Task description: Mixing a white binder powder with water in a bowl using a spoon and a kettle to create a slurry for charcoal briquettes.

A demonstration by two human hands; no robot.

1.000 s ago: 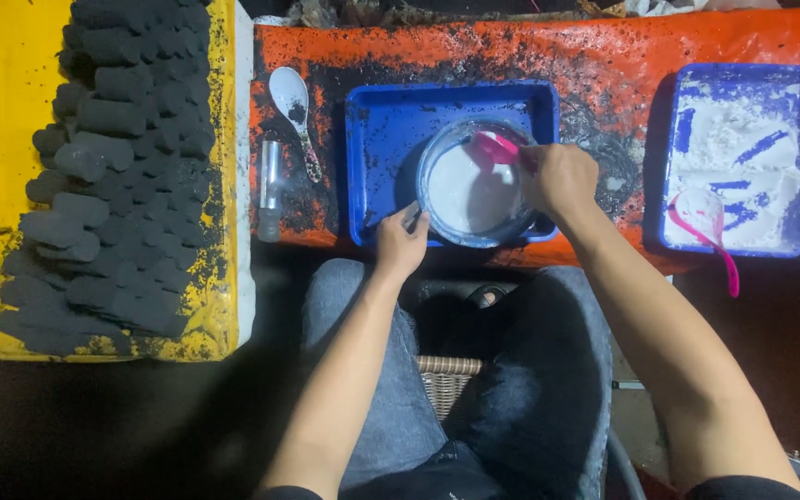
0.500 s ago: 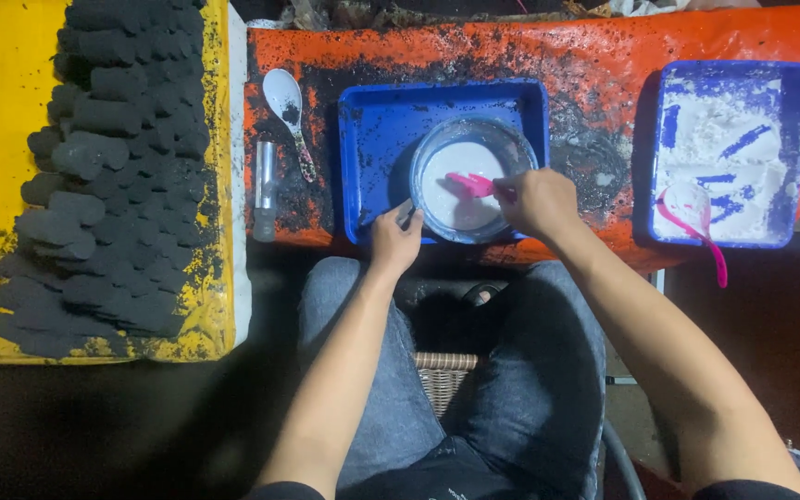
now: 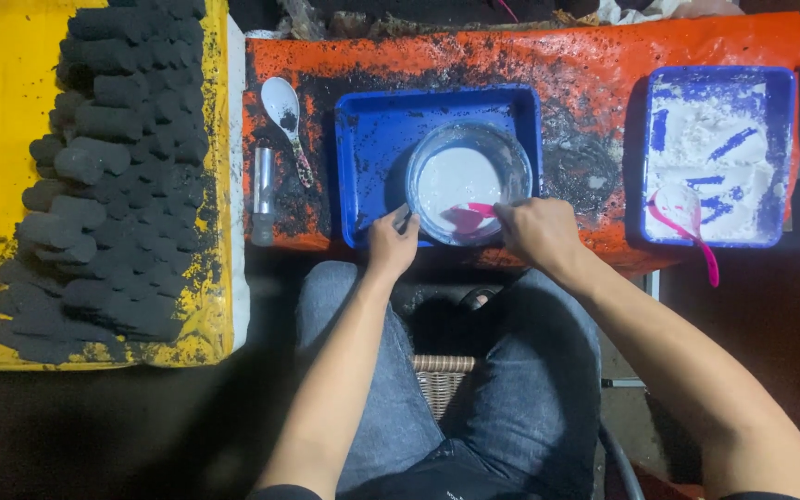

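- A clear bowl (image 3: 468, 181) of white liquid sits in the blue tray (image 3: 372, 130) on the orange table (image 3: 604, 56).
- The right hand (image 3: 539, 231), fingers closed, grips a pink spoon (image 3: 469, 215) dipped in it.
- The left hand (image 3: 391, 243), loosely curled, pinches the bowl's near rim.

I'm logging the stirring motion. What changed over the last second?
The right hand swept the pink spoon from the bowl's far right rim round to its near edge, through the white liquid. The left hand stayed on the bowl's near-left rim; the blue tray did not move.
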